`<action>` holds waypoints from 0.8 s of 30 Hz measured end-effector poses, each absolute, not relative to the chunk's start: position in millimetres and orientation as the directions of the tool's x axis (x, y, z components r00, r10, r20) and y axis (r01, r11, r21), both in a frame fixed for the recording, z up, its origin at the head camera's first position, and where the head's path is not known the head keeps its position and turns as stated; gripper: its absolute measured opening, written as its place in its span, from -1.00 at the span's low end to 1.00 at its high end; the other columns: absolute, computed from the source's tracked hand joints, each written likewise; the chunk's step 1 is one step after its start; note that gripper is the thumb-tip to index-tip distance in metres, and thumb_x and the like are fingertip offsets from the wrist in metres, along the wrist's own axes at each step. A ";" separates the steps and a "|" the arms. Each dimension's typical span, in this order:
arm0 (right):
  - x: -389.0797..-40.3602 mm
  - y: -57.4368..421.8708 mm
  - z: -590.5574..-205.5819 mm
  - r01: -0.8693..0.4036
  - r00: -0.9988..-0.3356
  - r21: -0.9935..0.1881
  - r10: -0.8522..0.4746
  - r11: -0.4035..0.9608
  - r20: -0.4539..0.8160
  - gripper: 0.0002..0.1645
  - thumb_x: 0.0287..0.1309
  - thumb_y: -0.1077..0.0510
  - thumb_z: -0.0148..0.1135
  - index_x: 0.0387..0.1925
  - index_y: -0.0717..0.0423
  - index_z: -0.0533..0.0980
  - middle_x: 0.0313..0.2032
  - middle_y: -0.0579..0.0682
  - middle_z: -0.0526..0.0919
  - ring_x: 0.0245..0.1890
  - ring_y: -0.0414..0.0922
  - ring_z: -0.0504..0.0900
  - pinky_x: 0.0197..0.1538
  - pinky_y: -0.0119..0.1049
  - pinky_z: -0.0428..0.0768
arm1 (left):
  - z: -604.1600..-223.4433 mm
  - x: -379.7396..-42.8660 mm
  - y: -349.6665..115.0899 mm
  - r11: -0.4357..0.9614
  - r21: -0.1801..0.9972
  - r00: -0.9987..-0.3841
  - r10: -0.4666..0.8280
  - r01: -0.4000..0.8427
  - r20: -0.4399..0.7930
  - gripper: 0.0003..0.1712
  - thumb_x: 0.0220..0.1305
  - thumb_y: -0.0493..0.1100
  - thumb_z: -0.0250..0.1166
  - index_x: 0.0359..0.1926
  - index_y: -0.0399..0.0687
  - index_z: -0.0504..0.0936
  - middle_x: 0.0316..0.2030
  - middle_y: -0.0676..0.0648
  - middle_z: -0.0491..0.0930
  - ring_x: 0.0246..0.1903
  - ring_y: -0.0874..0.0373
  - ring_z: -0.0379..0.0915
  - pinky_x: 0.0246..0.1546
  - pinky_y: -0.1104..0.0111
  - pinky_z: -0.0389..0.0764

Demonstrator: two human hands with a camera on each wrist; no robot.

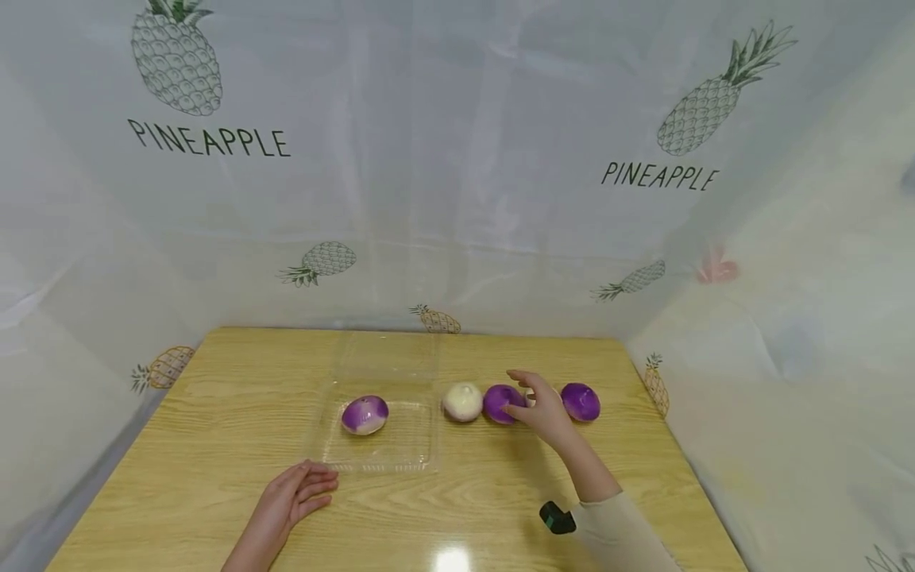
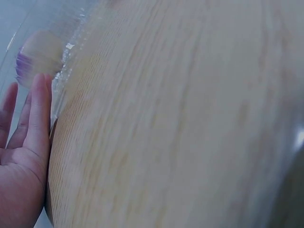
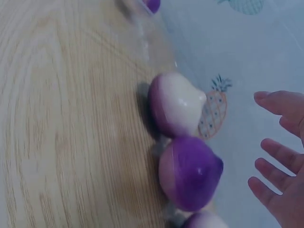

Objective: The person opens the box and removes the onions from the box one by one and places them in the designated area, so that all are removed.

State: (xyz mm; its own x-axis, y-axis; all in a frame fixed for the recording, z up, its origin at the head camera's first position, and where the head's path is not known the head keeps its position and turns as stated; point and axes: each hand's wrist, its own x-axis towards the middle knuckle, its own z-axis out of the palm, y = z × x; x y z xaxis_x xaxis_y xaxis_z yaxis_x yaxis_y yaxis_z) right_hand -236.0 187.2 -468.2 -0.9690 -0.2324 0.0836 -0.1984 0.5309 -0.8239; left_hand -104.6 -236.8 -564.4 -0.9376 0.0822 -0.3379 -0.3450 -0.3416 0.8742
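A purple-and-white bulb shaped like an onion (image 1: 365, 415) lies inside a clear plastic box (image 1: 400, 459) with its lid folded back. My left hand (image 1: 291, 494) rests at the box's front left corner, fingers extended; in the left wrist view its fingertips (image 2: 39, 90) are beside the box edge. To the right of the box stands a row of similar bulbs: a white-topped bulb (image 1: 463, 402), a purple-topped bulb (image 1: 498, 403), another pale one mostly hidden by my right hand (image 1: 546, 415), and a purple bulb (image 1: 581, 402). My right hand hovers over the row with spread fingers, holding nothing.
The wooden table (image 1: 400, 524) backs onto a pale curtain (image 1: 457, 199) printed with pineapples, which also hangs along both sides. The box's raised lid (image 1: 388, 353) reaches towards the table's far edge. A dark band (image 1: 557, 518) sits at the right wrist.
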 end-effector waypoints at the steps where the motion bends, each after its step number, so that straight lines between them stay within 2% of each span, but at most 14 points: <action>1: -235.0 184.0 -468.8 -0.200 -0.967 -0.833 -0.239 0.515 0.084 -0.26 0.06 0.23 0.46 0.29 0.12 0.40 0.24 0.14 0.42 0.25 0.20 0.34 0.21 0.23 0.40 | -564.3 -104.5 -236.5 -0.337 0.877 -0.938 0.079 -0.343 -0.337 -0.48 0.52 0.08 0.02 0.06 -0.33 0.53 -0.09 -0.15 0.62 -0.05 0.03 0.59 0.04 0.18 0.61; 7: -228.9 162.6 -472.7 -0.204 -0.955 -0.875 -0.285 0.440 0.079 -0.28 0.06 0.26 0.45 0.27 0.16 0.41 0.21 0.16 0.45 0.21 0.27 0.38 0.21 0.22 0.41 | -564.1 -103.4 -235.9 -0.316 0.880 -0.935 0.098 -0.354 -0.341 -0.47 0.54 0.07 -0.04 0.08 -0.37 0.50 -0.08 -0.16 0.61 -0.04 0.04 0.58 0.05 0.20 0.60; 16: -225.9 125.0 -473.9 -0.222 -0.931 -0.892 -0.358 0.394 0.074 -0.31 0.07 0.24 0.46 0.25 0.14 0.43 0.18 0.12 0.49 0.19 0.17 0.39 0.19 0.19 0.43 | -562.8 -102.9 -235.9 -0.305 0.886 -0.936 0.081 -0.349 -0.341 -0.43 0.54 0.07 -0.04 0.10 -0.42 0.48 -0.06 -0.19 0.60 -0.03 0.00 0.58 0.05 0.18 0.60; 19: -223.7 112.0 -470.6 -0.228 -0.916 -0.903 -0.394 0.364 0.072 -0.34 0.11 0.29 0.41 0.26 0.21 0.42 0.18 0.16 0.47 0.18 0.17 0.39 0.19 0.19 0.40 | -563.5 -103.6 -235.8 -0.307 0.883 -0.934 0.068 -0.354 -0.351 -0.45 0.54 0.07 -0.03 0.08 -0.40 0.49 -0.07 -0.20 0.61 -0.03 -0.01 0.58 0.04 0.18 0.61; 24: -224.3 95.2 -473.9 -0.245 -0.898 -0.902 -0.434 0.356 0.072 -0.34 0.13 0.24 0.41 0.26 0.20 0.41 0.19 0.12 0.49 0.16 0.12 0.41 0.19 0.12 0.43 | -565.1 -105.0 -235.0 -0.313 0.881 -0.932 0.051 -0.356 -0.358 -0.47 0.53 0.06 -0.01 0.06 -0.37 0.52 -0.09 -0.19 0.61 -0.04 -0.01 0.59 0.03 0.17 0.61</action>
